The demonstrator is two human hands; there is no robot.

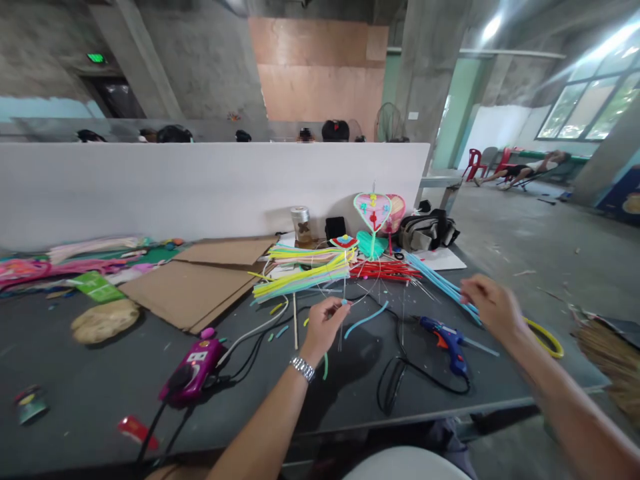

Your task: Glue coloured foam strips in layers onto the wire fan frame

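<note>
We sit at a long dark table (345, 407) set against a white partition (200, 193), in a bare concrete hall. At upper right, a person (530, 167) reclines on a chair near the windows. Flat cardboard sheets (200, 287) cover part of the table left of centre, probably as a protected work surface. Against the partition, two heart-shaped frames (373, 210) stand propped up, seemingly to keep them clear of the work, near a jar (301, 223) and a bag (427, 230).

At centre, yellow pipe cleaners (300, 280), red pipe cleaners (385, 270) and blue pipe cleaners (440, 287) lie in separate bundles, likely sorted so each colour is easy to pick out. A blue glue gun (445, 340) rests just below the right grip (493, 308), within easy reach, while a magenta appliance (193, 367) sits at lower left.

Our left grip (324, 327) is closed in a pinch on thin strands (341, 333) at the center of the frame, holding them up off the table. The right grip is blurred, half curled above the blue pipe cleaners; we cannot tell whether it holds anything.
</note>
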